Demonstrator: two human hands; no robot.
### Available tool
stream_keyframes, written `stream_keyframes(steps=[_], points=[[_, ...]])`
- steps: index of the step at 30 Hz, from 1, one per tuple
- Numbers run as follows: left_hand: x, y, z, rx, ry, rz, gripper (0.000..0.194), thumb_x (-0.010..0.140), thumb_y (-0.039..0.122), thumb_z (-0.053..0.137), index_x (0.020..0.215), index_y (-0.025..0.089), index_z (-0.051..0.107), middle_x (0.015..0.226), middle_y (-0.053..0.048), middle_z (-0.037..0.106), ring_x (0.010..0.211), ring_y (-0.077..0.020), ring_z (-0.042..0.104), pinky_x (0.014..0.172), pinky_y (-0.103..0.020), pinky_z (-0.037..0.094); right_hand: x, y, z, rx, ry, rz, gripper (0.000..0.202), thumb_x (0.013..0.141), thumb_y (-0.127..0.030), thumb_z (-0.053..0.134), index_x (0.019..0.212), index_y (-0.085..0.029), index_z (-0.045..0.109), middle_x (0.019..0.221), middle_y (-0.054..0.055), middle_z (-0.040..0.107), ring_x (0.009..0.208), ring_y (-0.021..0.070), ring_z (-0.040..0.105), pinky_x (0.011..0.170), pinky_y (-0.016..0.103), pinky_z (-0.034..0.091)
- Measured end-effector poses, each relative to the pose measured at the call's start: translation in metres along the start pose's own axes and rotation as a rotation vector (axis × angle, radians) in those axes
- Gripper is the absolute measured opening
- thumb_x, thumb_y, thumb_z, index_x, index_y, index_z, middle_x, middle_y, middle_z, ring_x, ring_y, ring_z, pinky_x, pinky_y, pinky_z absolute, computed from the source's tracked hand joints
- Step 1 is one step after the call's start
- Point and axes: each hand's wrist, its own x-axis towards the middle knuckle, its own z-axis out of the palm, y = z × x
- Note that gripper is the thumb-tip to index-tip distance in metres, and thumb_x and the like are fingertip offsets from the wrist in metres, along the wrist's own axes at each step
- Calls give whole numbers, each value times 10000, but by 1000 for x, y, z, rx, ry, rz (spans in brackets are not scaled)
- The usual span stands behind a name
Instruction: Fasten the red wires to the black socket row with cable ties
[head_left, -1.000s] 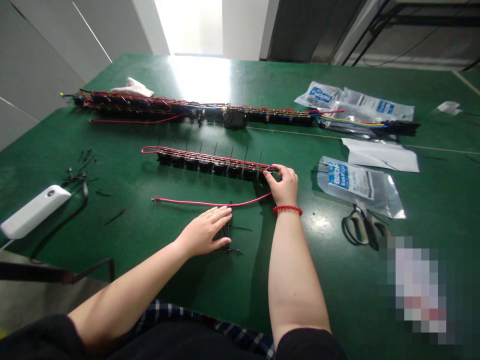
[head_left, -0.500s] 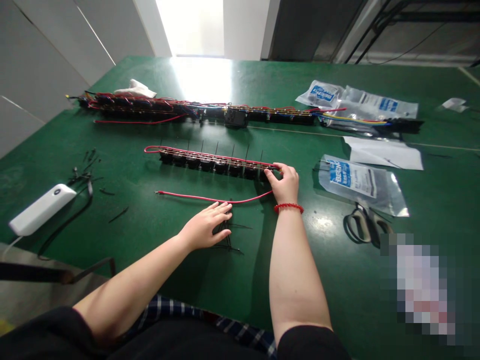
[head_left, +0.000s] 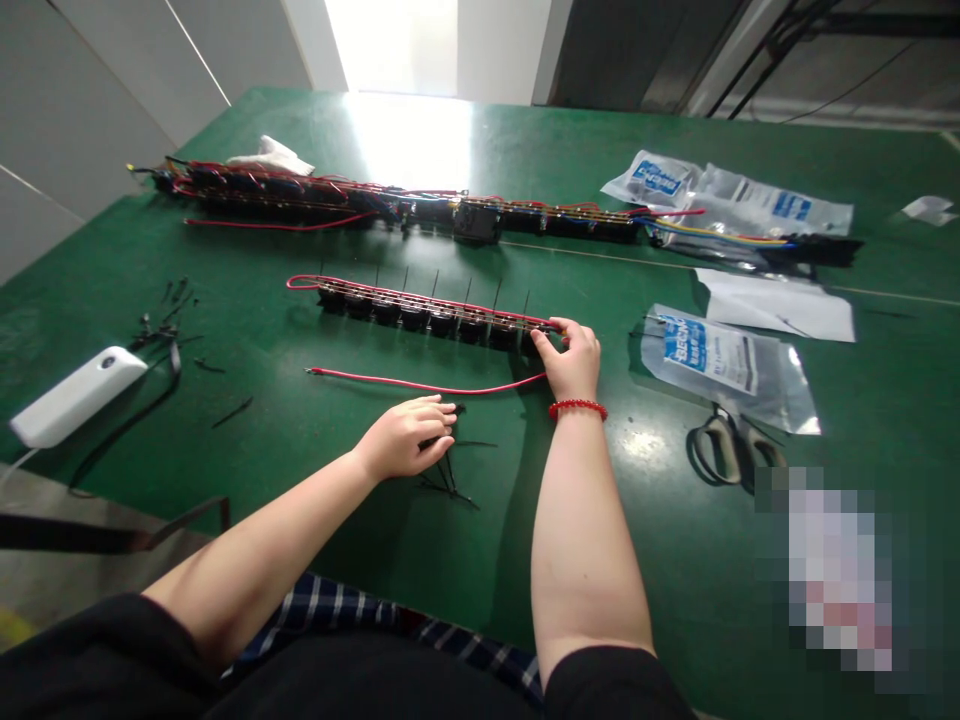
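Observation:
A strip of black block-shaped parts [head_left: 412, 314] lies across the table, with a red wire along its top and several thin black ties standing up from it. My right hand [head_left: 572, 362] grips the strip's right end between thumb and fingers. A loose red wire [head_left: 420, 385] runs from under that hand toward the left, a metal terminal at its tip. My left hand [head_left: 405, 438] rests over a small heap of black cable ties [head_left: 450, 478], its fingers bent and the thumb still apart from them. The fingers partly hide the heap.
A longer wired assembly [head_left: 476, 222] lies farther back. On the right are printed plastic bags [head_left: 735, 365], white paper [head_left: 780, 308] and scissors [head_left: 724, 450]. Black tie offcuts [head_left: 169, 320] and a white power-strip-like device [head_left: 79, 398] lie on the left.
My left hand's fingers have curled in over the cable ties, where they were spread before. My right hand keeps its hold on the strip. The view has shifted slightly.

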Motion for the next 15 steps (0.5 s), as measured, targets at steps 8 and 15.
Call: stream_keyframes(steps=[8, 15], points=[[-2, 3, -8, -47, -48, -73, 281, 945, 358, 544, 1153, 190, 630, 1214, -143, 671, 1148, -248, 662, 971, -398, 585, 0, -1, 0, -2, -4, 10, 403, 826, -531, 673, 1097, -238, 721, 1091, 94, 676, 929, 259, 591, 950, 461, 481], [-18, 9, -22, -28, -93, -252, 550, 904, 498, 612, 1373, 219, 543, 1375, -138, 625, 1280, -299, 595, 1095, -466, 499, 0, -3, -1, 14, -20, 8, 396, 835, -529, 660, 1091, -232, 714, 1097, 99, 678, 959, 267, 600, 953, 461, 485]])
